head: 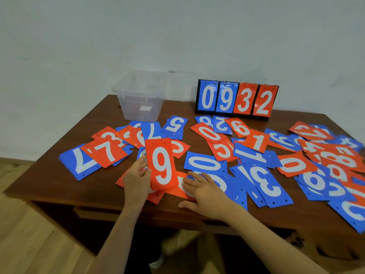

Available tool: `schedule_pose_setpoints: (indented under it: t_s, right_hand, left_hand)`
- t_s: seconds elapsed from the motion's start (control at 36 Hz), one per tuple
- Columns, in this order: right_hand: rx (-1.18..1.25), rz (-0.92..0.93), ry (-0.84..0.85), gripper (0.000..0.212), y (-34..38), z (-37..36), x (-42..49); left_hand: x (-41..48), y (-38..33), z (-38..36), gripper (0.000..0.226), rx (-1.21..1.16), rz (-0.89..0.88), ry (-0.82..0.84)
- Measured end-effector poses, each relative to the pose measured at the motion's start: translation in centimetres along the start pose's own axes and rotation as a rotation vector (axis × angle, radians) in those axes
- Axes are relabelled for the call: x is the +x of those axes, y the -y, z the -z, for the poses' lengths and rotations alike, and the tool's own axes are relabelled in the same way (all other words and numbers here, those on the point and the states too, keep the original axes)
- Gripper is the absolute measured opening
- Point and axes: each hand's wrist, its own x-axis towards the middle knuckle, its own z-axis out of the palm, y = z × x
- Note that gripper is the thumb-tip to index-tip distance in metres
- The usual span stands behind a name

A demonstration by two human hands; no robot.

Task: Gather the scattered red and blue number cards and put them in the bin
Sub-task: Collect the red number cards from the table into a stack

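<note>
While left hand (138, 179) fingers pinch the red 9 card (163, 165), right hand (206, 193) lies flat on scattered cards (205, 164); fingers released.

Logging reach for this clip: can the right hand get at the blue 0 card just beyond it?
Probably yes. The right hand lies open just short of the blue 0 card, whose face is uncovered; the left hand, holding the red 9 card, is off to one side.
</note>
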Motion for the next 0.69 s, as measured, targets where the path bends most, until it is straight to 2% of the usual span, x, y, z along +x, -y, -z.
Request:
schedule_pose_setpoints:
  t_s: [0.14, 0.22, 0.42, 0.53, 0.61, 0.69]
  right_hand:
    - [-0.067, 0.04, 0.008, 0.1, -0.5, 0.2, -0.9]
    - [-0.088, 0.054, 0.049, 0.085, -1.0, 0.3, -1.6]
    - [-0.027, 0.098, -0.001, 0.054, -1.2, 0.1, -3.3]
    - [0.004, 0.141, -0.124, 0.044, -0.9, -0.8, -4.0]
    - [0.017, 0.16, -0.281, 0.037, -0.9, -1.2, -4.7]
    - [0.165, 0.135, -0.408, 0.034, -1.0, -1.1, -5.1]
  left_hand:
    - [-0.4, 0.3, -0.6, 0.041, 0.032, 0.007, -0.001]
    - [-0.5, 0.5, -1.0, 0.042, 0.017, 0.015, -0.001]
    - [-1.0, 0.9, -1.7, 0.042, -0.015, 0.026, -0.004]
    - [-1.1, 1.0, -1.8, 0.044, 0.002, 0.004, -0.016]
    - [-1.2, 1.0, -1.8, 0.043, 0.005, -0.01, -0.019]
    - [-1.5, 1.0, -1.6, 0.043, -0.018, -0.002, -0.02]
